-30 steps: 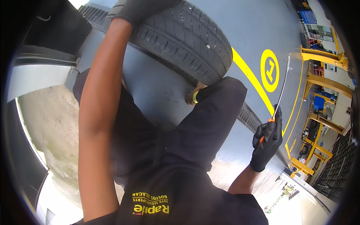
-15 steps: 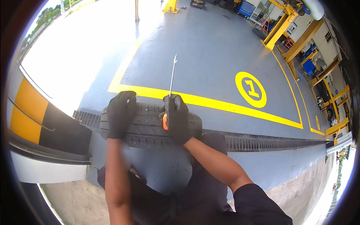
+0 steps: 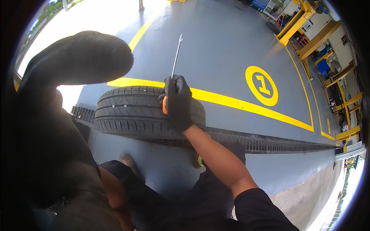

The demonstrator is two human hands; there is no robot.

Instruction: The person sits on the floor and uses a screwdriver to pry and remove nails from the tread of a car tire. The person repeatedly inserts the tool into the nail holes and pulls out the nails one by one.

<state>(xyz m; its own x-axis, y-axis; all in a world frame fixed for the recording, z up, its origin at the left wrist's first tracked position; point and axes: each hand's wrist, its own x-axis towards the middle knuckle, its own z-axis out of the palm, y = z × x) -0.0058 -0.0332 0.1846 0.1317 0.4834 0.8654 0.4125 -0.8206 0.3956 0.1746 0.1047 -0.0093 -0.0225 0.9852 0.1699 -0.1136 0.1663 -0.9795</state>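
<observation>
A black tyre (image 3: 135, 109) stands on its tread in front of me, with small white marks on the tread. My right hand (image 3: 178, 101), in a black glove, rests against its right part. Its fingers are wrapped round the orange handle of a tyre plug tool (image 3: 176, 57), whose thin metal shaft points up and away and ends in a notched tip. Very close to the camera, my gloved left hand (image 3: 58, 73) looms large at the left. One finger stretches across to the right with a gap beneath it; the other fingers are hidden.
Under the tyre runs a dark drain grate (image 3: 262, 144) across the grey floor. Beyond it lies a yellow painted line (image 3: 231, 109) with a circled marking (image 3: 262, 86). Yellow lift posts (image 3: 295, 29) stand far right. My shoe (image 3: 128, 161) is just this side of the tyre.
My left hand has left the tyre and come up close to the camera, baring the tread's left part. My right hand still grips the tool at the tyre. The view has shifted slightly.
</observation>
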